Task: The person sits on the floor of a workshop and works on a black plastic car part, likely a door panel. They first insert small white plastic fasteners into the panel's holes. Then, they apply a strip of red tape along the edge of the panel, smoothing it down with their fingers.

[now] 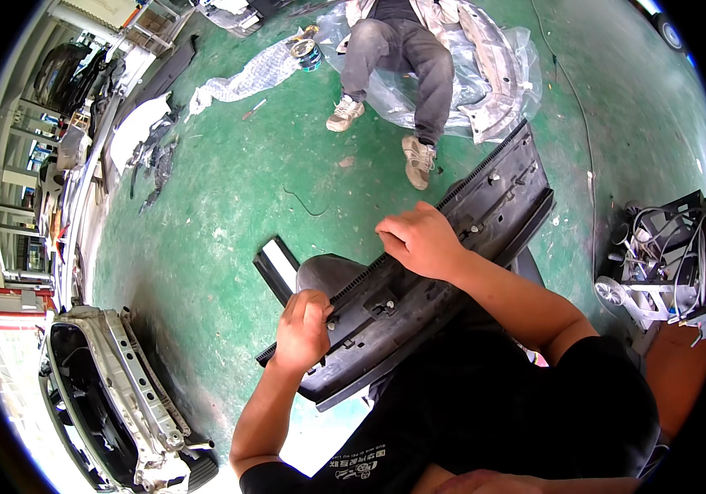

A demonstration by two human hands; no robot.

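In the head view, the left hand (302,331) was closed on the long toothed edge of a black panel (443,267), close to the panel's lower left end. The right hand (423,239) had its fingers curled over the same edge farther up, gripping it, with the forearm crossing the panel. The panel slanted from lower left to upper right in front of the person's black shirt (485,403), its inner face with clips and ribs turned up. Just beyond the left hand, a dark bar with a white strip (276,270) stuck out beside a rounded dark shape.

On the green floor (229,214) ahead stood a small round can (306,55), next to crumpled plastic wrap (246,82); what it held was too small to tell. A co-worker (398,58) in grey trousers sat opposite, with clear plastic sheeting (531,72) spread behind the legs and a long curved part (497,74) lying on it.

At the far left, an open rack (20,177) held dark and pale parts on its shelves. At the right, a wheeled cart (641,300) was loaded with looped cables and a dark box. At lower left stood a vehicle body section (127,387), its hollow dark inside, the contents hard to make out
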